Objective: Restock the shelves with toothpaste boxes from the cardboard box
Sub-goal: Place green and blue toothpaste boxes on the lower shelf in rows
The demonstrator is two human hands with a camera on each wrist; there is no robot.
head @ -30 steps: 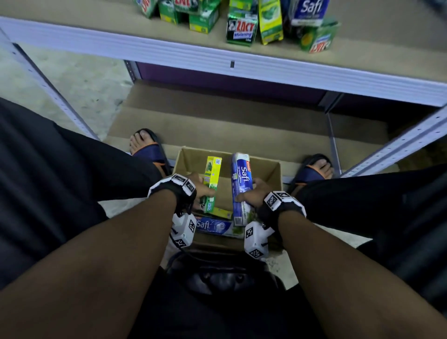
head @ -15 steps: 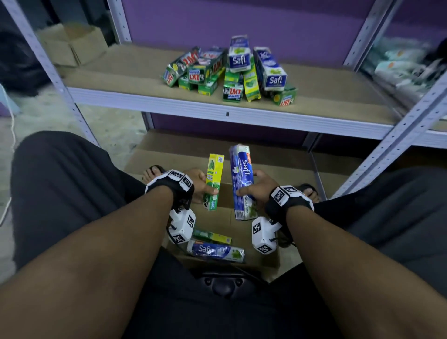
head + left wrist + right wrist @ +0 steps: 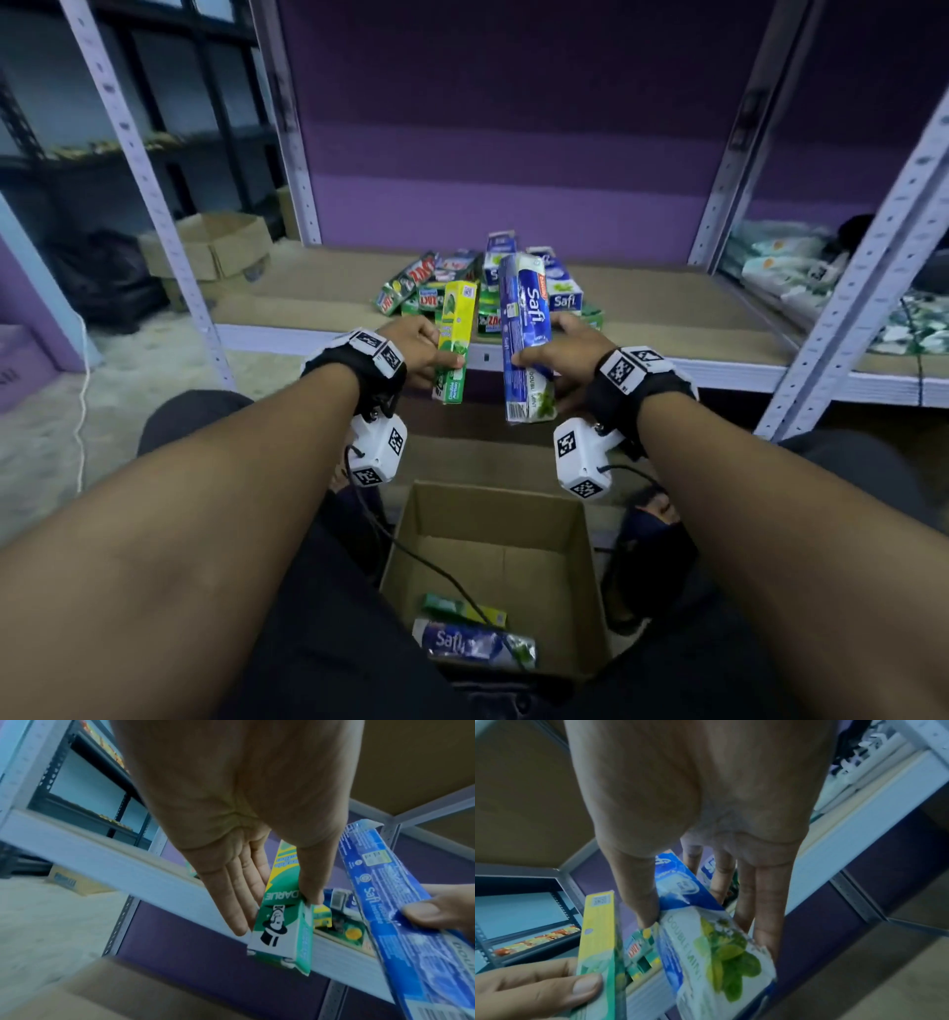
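My left hand (image 3: 421, 349) pinches a green and yellow toothpaste box (image 3: 454, 339) between thumb and fingers, held upright just in front of the shelf edge (image 3: 287, 336). The same green and yellow box (image 3: 282, 925) shows in the left wrist view. My right hand (image 3: 560, 354) grips a larger blue Safi toothpaste box (image 3: 524, 334), also upright; its mint-leaf end (image 3: 721, 953) fills the right wrist view. A pile of toothpaste boxes (image 3: 436, 288) lies on the shelf behind both. The open cardboard box (image 3: 493, 565) on the floor between my knees holds a blue Safi box (image 3: 472, 642) and a green one (image 3: 462, 609).
Grey perforated uprights (image 3: 149, 195) (image 3: 862, 288) frame the shelf, backed by a purple panel (image 3: 513, 154). Another cardboard box (image 3: 210, 246) sits beyond the left upright. White packets (image 3: 785, 267) fill the neighbouring shelf on the right. A black cable (image 3: 411, 555) trails into the box.
Both hands have lifted their boxes from the cardboard box up to shelf height, and my head has tilted up so the shelf and the back panel come into view.
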